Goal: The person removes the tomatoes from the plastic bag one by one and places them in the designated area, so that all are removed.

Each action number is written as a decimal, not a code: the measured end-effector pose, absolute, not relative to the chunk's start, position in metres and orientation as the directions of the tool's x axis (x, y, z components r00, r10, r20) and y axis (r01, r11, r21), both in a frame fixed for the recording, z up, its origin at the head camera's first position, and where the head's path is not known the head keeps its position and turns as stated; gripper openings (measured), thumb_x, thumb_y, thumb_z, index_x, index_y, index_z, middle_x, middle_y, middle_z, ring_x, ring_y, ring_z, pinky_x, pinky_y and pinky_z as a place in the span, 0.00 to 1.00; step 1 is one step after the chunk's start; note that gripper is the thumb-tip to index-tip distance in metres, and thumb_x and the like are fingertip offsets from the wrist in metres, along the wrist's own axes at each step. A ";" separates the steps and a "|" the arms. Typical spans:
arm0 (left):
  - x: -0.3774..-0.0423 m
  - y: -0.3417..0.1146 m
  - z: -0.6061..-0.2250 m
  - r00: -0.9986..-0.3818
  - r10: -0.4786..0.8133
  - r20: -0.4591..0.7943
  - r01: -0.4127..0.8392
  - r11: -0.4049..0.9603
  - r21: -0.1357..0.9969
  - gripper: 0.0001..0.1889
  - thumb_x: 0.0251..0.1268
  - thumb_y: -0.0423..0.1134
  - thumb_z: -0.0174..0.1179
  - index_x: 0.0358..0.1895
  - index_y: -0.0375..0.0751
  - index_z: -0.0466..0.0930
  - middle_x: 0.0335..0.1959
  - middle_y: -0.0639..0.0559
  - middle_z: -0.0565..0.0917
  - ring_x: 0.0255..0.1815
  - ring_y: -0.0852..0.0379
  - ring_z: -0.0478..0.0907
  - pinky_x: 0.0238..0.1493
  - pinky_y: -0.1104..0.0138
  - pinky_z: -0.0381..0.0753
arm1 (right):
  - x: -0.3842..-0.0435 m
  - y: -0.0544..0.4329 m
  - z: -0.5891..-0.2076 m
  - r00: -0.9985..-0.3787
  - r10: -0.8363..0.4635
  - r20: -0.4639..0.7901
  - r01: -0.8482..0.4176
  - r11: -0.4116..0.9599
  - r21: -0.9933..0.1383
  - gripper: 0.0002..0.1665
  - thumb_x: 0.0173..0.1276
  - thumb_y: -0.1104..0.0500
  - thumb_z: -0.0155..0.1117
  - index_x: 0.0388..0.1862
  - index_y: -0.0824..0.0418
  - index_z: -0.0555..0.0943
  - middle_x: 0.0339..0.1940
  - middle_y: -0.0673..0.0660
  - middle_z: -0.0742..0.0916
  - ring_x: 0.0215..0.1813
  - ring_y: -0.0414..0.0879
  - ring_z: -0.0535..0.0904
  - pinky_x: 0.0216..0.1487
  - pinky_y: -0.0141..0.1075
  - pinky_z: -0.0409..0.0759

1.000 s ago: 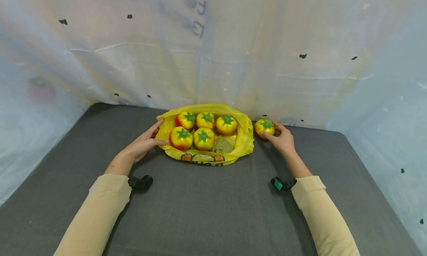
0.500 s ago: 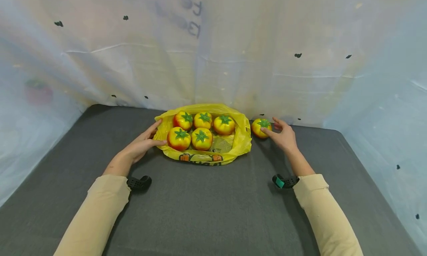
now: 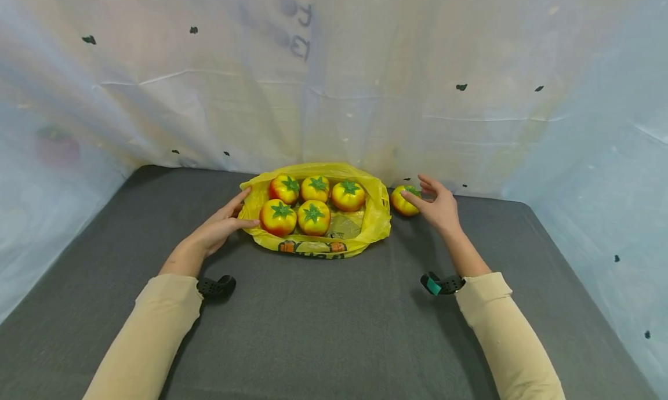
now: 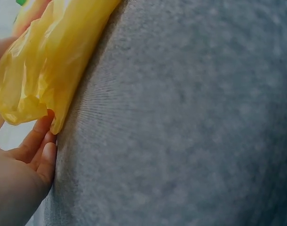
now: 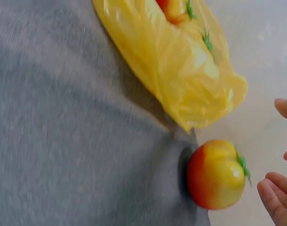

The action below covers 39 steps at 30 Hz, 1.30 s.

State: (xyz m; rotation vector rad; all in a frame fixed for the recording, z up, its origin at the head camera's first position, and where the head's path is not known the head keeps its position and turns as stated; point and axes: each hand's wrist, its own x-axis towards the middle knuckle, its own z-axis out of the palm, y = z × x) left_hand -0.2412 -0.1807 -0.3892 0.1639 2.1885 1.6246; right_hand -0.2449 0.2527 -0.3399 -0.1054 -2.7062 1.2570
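Head view: we see the loose tomato (image 3: 402, 204) just left of the nearer right hand (image 3: 441, 208), whose parted fingers hold nothing, and beside the yellow bag (image 3: 378, 217).

Yellow bag (image 3: 377, 214) — black lettering (image 3: 315, 255), foreshortened, unreadable | pale back sheet (image 3: 365, 52) — dark scrawl (image 3: 300, 47), unreadable

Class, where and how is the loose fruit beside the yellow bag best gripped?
The loose fruit is probably best held round its widest part, across opposite sides, coming from its right and above: it is round and sits upright, green leaves on top, with the yellow bag close on its left and the right hand at its right.
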 end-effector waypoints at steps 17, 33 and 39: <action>-0.243 -0.183 -0.390 -0.907 0.333 -0.257 -0.158 0.296 0.942 0.49 0.68 0.44 0.58 0.77 0.62 0.27 0.77 0.35 0.36 0.77 0.35 0.35 0.67 0.32 0.34 | -0.246 0.202 -0.336 -0.976 0.038 0.216 -0.169 0.498 -0.851 0.36 0.65 0.48 0.66 0.69 0.59 0.69 0.66 0.62 0.75 0.67 0.55 0.71 0.66 0.49 0.69; -0.242 -0.183 -0.391 -0.913 0.318 -0.255 -0.157 0.301 0.940 0.49 0.68 0.44 0.59 0.77 0.61 0.27 0.77 0.35 0.36 0.77 0.35 0.36 0.68 0.32 0.34 | -0.257 0.172 -0.350 -0.993 -0.084 0.083 -0.115 0.537 -0.836 0.38 0.64 0.46 0.66 0.71 0.55 0.68 0.68 0.61 0.73 0.68 0.56 0.69 0.65 0.49 0.70; -0.241 -0.183 -0.392 -0.914 0.321 -0.249 -0.149 0.305 0.941 0.49 0.68 0.44 0.58 0.77 0.61 0.27 0.77 0.35 0.36 0.77 0.35 0.35 0.68 0.33 0.35 | -0.260 0.169 -0.354 -0.995 -0.087 0.039 -0.084 0.597 -0.798 0.40 0.63 0.44 0.66 0.72 0.54 0.66 0.70 0.59 0.71 0.70 0.57 0.66 0.65 0.52 0.69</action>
